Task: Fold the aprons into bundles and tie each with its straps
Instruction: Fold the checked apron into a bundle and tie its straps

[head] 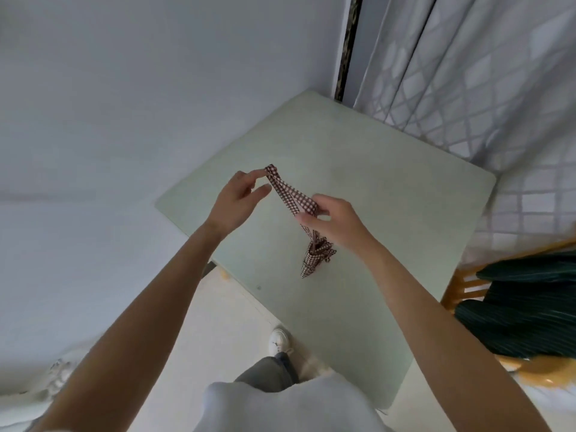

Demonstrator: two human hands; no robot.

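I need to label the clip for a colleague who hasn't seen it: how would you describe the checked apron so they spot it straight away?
Find the pale green table in the room's corner by the curtain. Above its middle, the left hand and right hand hold up a strap; below hangs the apron, a small bunched bundle. It is the only red-and-white checked cloth, unlike the dark green fabric on the chair.

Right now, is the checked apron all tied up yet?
Not quite. Done: the apron is already bunched into a small bundle, held over the green table. In hand: the left hand pinches the end of the checked strap, and the right hand holds it nearer the bundle. Left: no finished knot shows on that strap. No other aprons are clearly in view.
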